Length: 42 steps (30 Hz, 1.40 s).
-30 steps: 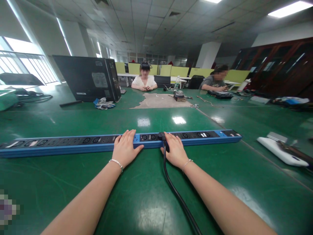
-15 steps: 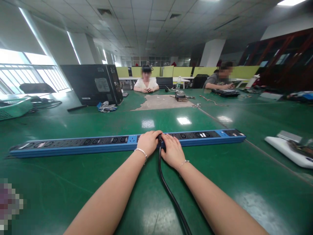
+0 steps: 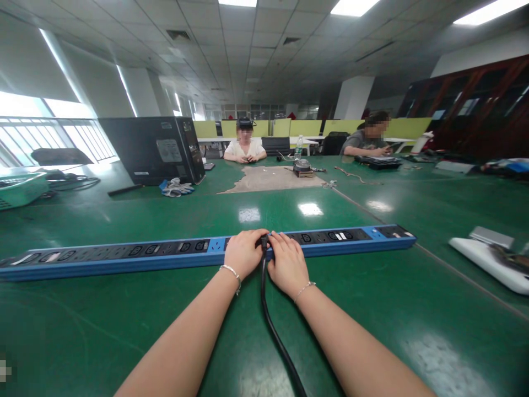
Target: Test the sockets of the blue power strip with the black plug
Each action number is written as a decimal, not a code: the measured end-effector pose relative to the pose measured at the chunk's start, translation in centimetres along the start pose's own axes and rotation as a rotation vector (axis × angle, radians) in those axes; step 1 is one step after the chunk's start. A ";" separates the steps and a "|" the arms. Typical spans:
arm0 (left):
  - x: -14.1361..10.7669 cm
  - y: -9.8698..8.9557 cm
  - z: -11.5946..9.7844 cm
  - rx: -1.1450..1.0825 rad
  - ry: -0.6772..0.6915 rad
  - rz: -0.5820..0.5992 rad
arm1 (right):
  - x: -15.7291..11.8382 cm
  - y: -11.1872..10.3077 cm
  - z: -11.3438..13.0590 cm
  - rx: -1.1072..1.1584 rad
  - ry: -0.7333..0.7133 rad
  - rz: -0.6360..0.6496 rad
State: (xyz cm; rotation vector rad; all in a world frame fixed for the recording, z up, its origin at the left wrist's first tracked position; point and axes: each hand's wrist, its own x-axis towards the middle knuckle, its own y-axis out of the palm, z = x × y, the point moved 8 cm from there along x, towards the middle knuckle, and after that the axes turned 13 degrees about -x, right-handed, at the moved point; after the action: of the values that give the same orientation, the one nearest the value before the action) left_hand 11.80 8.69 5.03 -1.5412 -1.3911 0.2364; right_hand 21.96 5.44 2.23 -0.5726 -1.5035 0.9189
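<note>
Plug [image 3: 264, 241], one, between two hands [image 3: 243, 253] [image 3: 288, 262]

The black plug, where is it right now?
In the head view, the black plug is near the middle, between the left hand and the right hand, at the blue power strip.

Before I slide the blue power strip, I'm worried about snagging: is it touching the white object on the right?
Apart. The head view shows green tabletop between the power strip, at its right end, and the white object.
</note>
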 end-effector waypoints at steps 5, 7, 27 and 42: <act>0.2 0.1 -0.3 0.012 0.023 0.020 | 0.0 0.0 0.0 -0.015 -0.004 -0.003; 0.1 0.3 -0.3 0.010 0.029 0.014 | 0.1 0.0 0.0 -0.011 -0.004 -0.001; -1.9 -10.0 6.8 -0.182 -0.148 -0.277 | 0.1 0.0 -0.1 -0.005 0.006 0.022; -4.3 -8.1 8.7 -0.015 -0.067 -0.080 | 0.2 0.1 -0.2 -0.008 0.008 0.023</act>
State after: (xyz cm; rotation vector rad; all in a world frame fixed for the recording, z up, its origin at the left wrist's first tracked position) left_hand -0.84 8.36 4.96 -1.4982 -1.5066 0.2308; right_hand 22.11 5.71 2.23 -0.5999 -1.4971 0.9272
